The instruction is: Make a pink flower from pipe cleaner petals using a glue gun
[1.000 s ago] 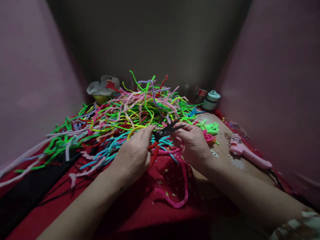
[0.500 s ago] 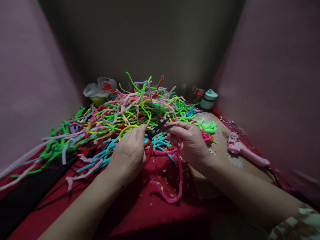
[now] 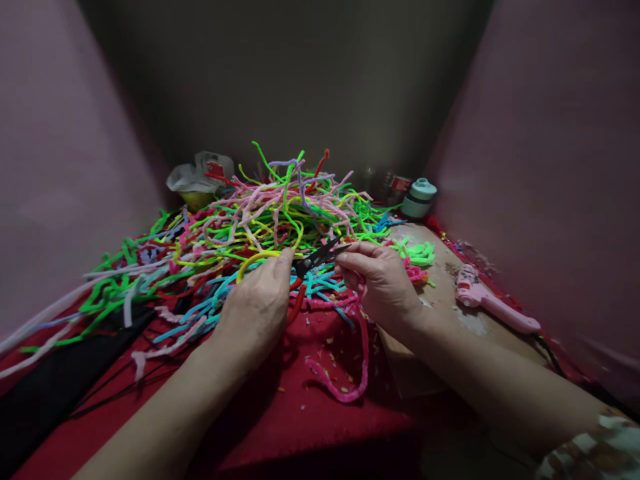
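My left hand [image 3: 263, 303] is closed around the red handles of a pair of scissors [image 3: 314, 261]; the dark blades stand slightly apart and point at my other hand. My right hand [image 3: 377, 280] pinches a pink pipe cleaner [image 3: 365, 353] close to the blade tips. From those fingers the pipe cleaner hangs down and curls left over the red cloth. My fingers hide its upper end, so I cannot tell whether the blades touch it. Just beyond both hands rises a tangled heap of pipe cleaners [image 3: 270, 207] in green, pink, yellow, blue and red.
On the right a pink glue gun [image 3: 493, 303] lies on a brown board [image 3: 445, 307], near a green bundle of pipe cleaners [image 3: 415, 253]. A pale green bottle [image 3: 419, 198] stands behind. Small scraps dot the red cloth [image 3: 310, 427]. A plastic bag [image 3: 200, 175] sits at back left.
The scissor blades have closed a little. The hanging loop of the pink pipe cleaner has swung slightly right. Both hands stay nearly where they were.
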{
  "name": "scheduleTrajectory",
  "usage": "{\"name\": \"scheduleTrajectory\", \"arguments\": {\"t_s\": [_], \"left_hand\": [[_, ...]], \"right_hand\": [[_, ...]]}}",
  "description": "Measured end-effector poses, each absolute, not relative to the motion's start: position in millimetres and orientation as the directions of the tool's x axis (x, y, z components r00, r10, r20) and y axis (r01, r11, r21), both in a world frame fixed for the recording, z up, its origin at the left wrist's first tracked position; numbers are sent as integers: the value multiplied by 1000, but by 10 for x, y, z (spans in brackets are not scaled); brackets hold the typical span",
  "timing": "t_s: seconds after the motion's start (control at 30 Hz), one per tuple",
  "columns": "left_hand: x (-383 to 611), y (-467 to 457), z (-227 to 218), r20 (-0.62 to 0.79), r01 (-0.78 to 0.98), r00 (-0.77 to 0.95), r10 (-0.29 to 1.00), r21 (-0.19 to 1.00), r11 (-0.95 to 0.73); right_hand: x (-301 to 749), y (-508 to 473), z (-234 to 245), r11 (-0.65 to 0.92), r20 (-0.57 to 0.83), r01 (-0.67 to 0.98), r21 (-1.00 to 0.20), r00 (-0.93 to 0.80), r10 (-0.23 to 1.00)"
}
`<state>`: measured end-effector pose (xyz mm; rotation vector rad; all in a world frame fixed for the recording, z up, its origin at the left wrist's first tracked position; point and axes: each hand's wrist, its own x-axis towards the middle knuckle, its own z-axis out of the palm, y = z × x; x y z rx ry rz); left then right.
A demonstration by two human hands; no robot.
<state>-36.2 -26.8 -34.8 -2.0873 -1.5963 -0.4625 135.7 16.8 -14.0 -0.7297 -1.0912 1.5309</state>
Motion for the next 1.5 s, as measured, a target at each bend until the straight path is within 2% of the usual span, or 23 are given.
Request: {"name": "scheduleTrajectory", "arguments": {"t_s": [0.2, 0.43, 0.5, 0.57, 0.67, 0.73, 0.8, 0.87, 0.9, 0.97, 1.0, 1.07, 1.13, 1.23, 1.37, 1.43, 1.5], "left_hand": [[-375, -269, -371, 491, 964, 266, 830, -111, -243], [-401, -297, -226, 420, 923, 219, 881, 203, -326], [-477, -300, -136, 335, 892, 262, 905, 274, -360], [-567, -306, -52, 185, 864, 350, 918, 315, -393], [-656, -321, -3, -12, 826, 488, 873, 330, -457], [-667, -324, -34, -66, 825, 512, 856, 315, -469], [-655, -315, -87, -59, 838, 492, 869, 301, -454], [-632, -298, -123, 29, 852, 439, 898, 304, -426], [-614, -291, -126, 107, 852, 393, 913, 332, -405], [-552, -288, -102, 263, 811, 250, 932, 469, -350], [-506, -293, -80, 310, 747, 156, 938, 585, -317], [-386, -314, -40, 243, 548, 82, 967, 799, -247], [-254, -340, -24, 189, 348, 88, 978, 914, -208], [-95, -372, -51, 239, 211, 70, 969, 946, -248], [-38, -359, -79, 299, 136, -162, 940, 951, -279], [-89, -316, -32, 258, -72, -251, 933, 956, -284], [-187, -256, 68, 205, -391, -295, 933, 865, -314]], "right_hand": [[1353, 177, -120, -44, 49, -406, -913, -218, 975], [1355, 203, -91, -87, 14, -421, -903, -231, 973], [1379, 225, -59, -70, 39, -447, -892, -230, 972], [1422, 263, -22, -46, 77, -480, -876, -233, 969], [1492, 329, 21, -15, 129, -524, -851, -236, 963], [1516, 350, 36, -40, 129, -542, -840, -270, 954], [1511, 337, 39, -95, 106, -540, -836, -329, 938], [1481, 287, 35, -151, 72, -519, -841, -384, 921], [1461, 253, 30, -176, 52, -503, -846, -407, 912], [1416, 174, 11, -228, 15, -469, -853, -459, 888], [1393, 134, -3, -251, 3, -456, -854, -486, 874], [1351, 62, -41, -282, -6, -439, -853, -533, 846], [1312, 10, -87, -301, -7, -431, -851, -563, 826], [1268, -29, -156, -334, -27, -422, -843, -586, 810], [1248, -40, -219, -437, -83, -355, -827, -690, 719], [1249, -48, -243, -481, -98, -307, -821, -755, 649], [1250, -64, -263, -520, -115, -267, -812, -799, 590]]}}
